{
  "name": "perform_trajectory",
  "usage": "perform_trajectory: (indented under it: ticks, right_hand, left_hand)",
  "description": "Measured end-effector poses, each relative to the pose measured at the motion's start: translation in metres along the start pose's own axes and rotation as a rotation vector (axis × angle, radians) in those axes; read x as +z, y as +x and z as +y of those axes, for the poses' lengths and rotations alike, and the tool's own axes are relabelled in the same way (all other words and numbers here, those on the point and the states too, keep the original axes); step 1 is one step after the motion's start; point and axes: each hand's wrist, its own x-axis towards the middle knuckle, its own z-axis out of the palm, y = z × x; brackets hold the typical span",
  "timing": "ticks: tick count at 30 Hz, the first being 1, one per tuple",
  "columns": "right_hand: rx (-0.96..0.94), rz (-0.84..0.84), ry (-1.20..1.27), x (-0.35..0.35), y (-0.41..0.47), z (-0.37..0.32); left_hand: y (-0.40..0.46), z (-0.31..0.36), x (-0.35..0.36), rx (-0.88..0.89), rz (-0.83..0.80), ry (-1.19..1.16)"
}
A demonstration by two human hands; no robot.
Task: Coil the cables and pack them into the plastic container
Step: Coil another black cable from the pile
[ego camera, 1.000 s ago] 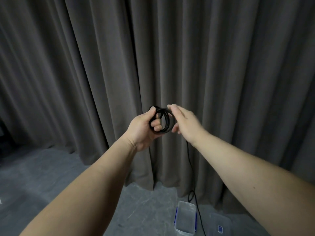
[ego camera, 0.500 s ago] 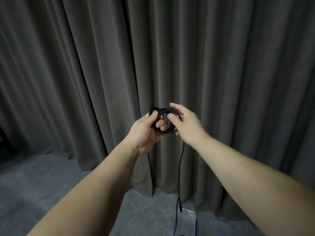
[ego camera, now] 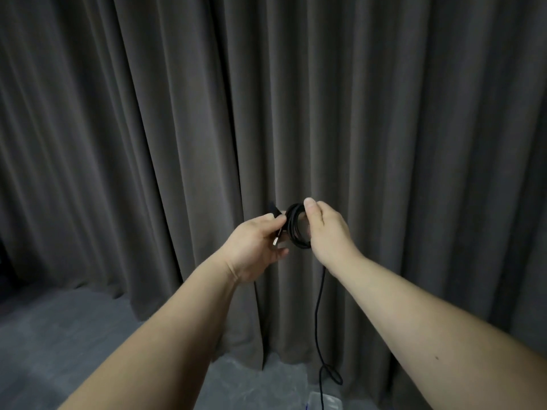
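Two bare hands raised in front of a dark grey curtain (ego camera: 148,143), both on one black cable (ego camera: 296,229). Cable is mostly wound into a small tight coil held at mid-frame, between the hands. Left hand (ego camera: 254,247): thumb and fingers curled, grip pinching the coil's left side; a metal-tipped plug end (ego camera: 276,241) lies against this hand's fingers, pointing down. Right hand (ego camera: 328,232): grip wrapped round the coil's right side, thumb up over the top of the loops, fingers behind, mostly hidden. A loose tail of the cable (ego camera: 318,321) hangs from under the right hand straight down, makes a small loop near the floor (ego camera: 74,335), then runs to the bottom edge. Plastic container (ego camera: 325,402) only partly in view at bottom edge, clear with a bit of blue, on the floor right under the hanging tail; cannot tell if the tail touches it. Coil is well above the container.
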Motion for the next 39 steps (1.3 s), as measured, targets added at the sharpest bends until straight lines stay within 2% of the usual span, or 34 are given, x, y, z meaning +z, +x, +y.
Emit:
perform_trajectory:
  ticks: [3,6,9,14,20,23,26,32,39]
  right_hand:
    - [-0.013,-0.005,-0.03,-0.001,-0.003,0.003]
    - [-0.001,0.002,-0.042,0.0,-0.007,0.003]
    - [0.018,-0.005,0.012,0.002,-0.008,0.002]
    - [0.055,-0.019,0.101,0.003,-0.006,0.006]
    - [0.034,0.0,0.125,0.002,-0.01,0.001]
    - [0.058,0.029,0.162,0.003,-0.011,-0.001]
    - [0.084,0.03,0.184,0.003,-0.01,-0.001]
    - [0.238,-0.051,0.251,0.002,-0.009,-0.01]
    - [-0.068,-0.083,0.092,-0.008,-0.022,-0.002]
  left_hand:
    - [-0.003,0.007,-0.003,-0.066,-0.017,0.053]
    - [-0.005,0.011,-0.001,-0.118,-0.019,0.003]
    - [-0.008,0.01,0.004,-0.168,0.022,-0.07]
    - [-0.006,0.004,0.001,-0.179,0.071,0.006]
    - [-0.01,0.01,0.013,-0.189,-0.042,-0.171]
    - [-0.011,0.01,0.02,-0.157,-0.069,-0.17]
    - [-0.009,0.007,0.028,-0.072,0.012,-0.106]
    - [-0.008,0.006,0.032,0.007,0.033,-0.228]
    - [-0.003,0.0,0.02,0.081,0.165,-0.147]
